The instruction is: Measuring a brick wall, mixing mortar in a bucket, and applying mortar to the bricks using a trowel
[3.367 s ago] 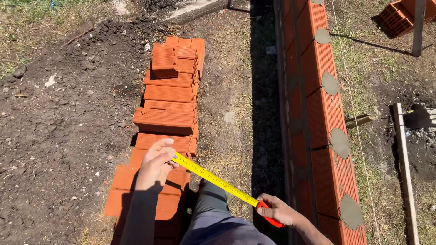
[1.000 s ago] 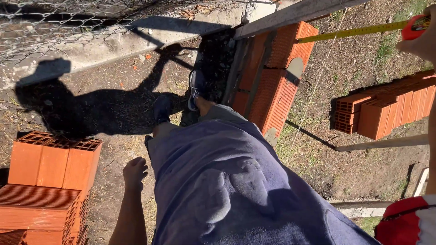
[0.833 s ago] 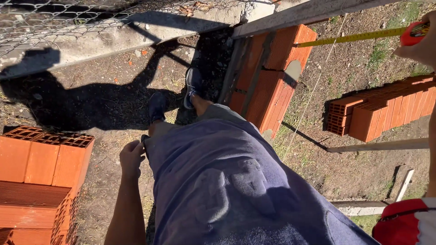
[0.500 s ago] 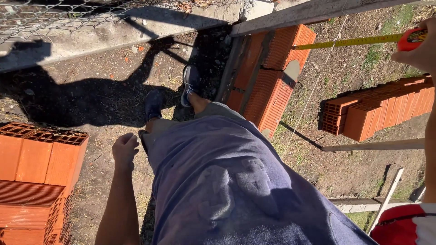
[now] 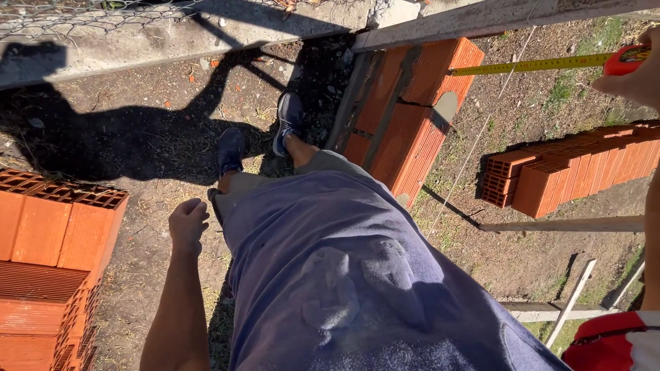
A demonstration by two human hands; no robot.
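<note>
1. Right hand (image 5: 636, 79), at the top right corner, grips a red tape measure (image 5: 622, 60); its yellow blade (image 5: 529, 65) reaches the brick wall (image 5: 412, 117).
2. Left hand (image 5: 188, 223) hangs loosely curled, empty.
3. Risk, I judge: the unsupported blade may buckle or slip off the wall's end.

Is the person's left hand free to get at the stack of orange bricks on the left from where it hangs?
Probably yes. The left hand hangs loosely curled and holds nothing, beside the stack of orange bricks. Only bare ground lies between them, so the way looks free. The right hand is busy with the tape measure.
</note>
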